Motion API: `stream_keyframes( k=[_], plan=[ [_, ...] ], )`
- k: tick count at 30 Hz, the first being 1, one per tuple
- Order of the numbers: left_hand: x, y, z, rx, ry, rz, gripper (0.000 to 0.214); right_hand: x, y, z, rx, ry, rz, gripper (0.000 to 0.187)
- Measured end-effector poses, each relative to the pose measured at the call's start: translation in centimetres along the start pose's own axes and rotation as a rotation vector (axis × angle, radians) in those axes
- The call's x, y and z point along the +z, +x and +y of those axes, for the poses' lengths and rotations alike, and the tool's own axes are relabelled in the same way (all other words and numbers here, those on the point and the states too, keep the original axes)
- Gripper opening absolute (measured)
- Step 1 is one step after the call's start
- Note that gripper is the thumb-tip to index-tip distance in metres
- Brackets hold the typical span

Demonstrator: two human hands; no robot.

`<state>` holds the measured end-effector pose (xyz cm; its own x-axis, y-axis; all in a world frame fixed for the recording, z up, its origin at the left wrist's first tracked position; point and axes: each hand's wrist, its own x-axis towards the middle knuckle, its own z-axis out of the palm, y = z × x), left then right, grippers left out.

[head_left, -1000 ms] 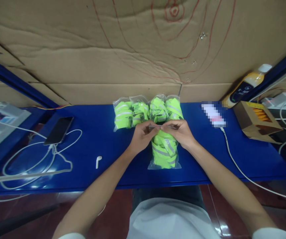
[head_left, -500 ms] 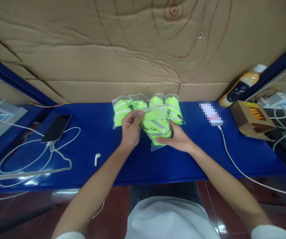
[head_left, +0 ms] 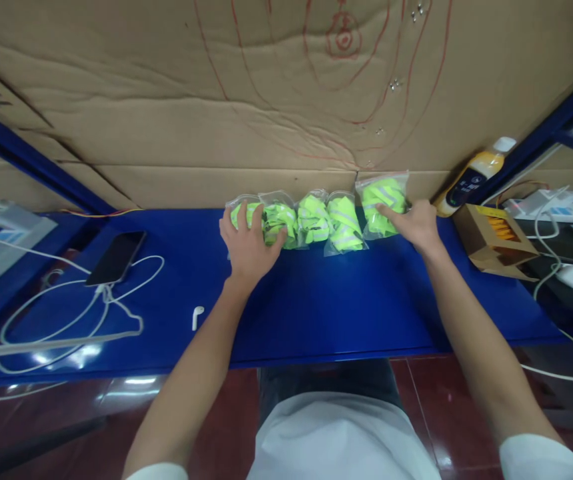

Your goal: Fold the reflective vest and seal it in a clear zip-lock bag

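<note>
Several clear bags of neon-green reflective fabric point(head_left: 314, 219) stand in a row on the blue table point(head_left: 316, 313), against the cardboard wall. My left hand point(head_left: 247, 245) lies flat with fingers spread over the two leftmost bags point(head_left: 279, 217). My right hand point(head_left: 418, 223) grips the rightmost bag point(head_left: 384, 193) by its lower right side. That bag stands upright at the row's right end, touching the cardboard.
A black phone point(head_left: 115, 257) with white cables point(head_left: 66, 320) lies at left, with a white earbud point(head_left: 196, 319) nearer the middle. At right are an orange-juice bottle point(head_left: 472, 177), an open cardboard box point(head_left: 496, 237), and chargers with cords point(head_left: 569, 275). The cardboard wall point(head_left: 166, 100) stands behind.
The bag I held in both hands over the table's middle has moved to the right end of the row. My left hand has shifted onto the leftmost bags.
</note>
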<state>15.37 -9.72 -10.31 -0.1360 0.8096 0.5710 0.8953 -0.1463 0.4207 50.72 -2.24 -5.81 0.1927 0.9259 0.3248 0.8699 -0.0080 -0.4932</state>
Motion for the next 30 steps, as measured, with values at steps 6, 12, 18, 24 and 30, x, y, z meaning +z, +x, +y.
stream_keyframes(
  k=[6,12,18,24,30],
  plan=[
    [1.1,-0.3,-1.5,-0.054,0.137,-0.207,0.070,2.6,-1.2,0.3,-0.096,-0.351,-0.079,0.079],
    [0.6,-0.3,-0.7,0.016,0.098,-0.159,0.070,1.7,-3.2,-3.0,-0.373,-0.237,0.077,0.058],
    [1.7,-1.2,-0.2,0.119,0.112,-0.172,0.074,4.0,-3.8,-6.7,-0.199,-0.219,-0.321,0.069],
    [2.2,-1.1,-0.4,0.192,0.024,-0.054,0.067,4.5,-2.8,-5.5,-0.122,-0.068,-0.328,0.055],
    [0.3,-1.3,2.9,0.263,-0.381,0.226,0.034,2.7,-4.2,-4.9,-0.260,0.339,0.075,0.063]
  ],
)
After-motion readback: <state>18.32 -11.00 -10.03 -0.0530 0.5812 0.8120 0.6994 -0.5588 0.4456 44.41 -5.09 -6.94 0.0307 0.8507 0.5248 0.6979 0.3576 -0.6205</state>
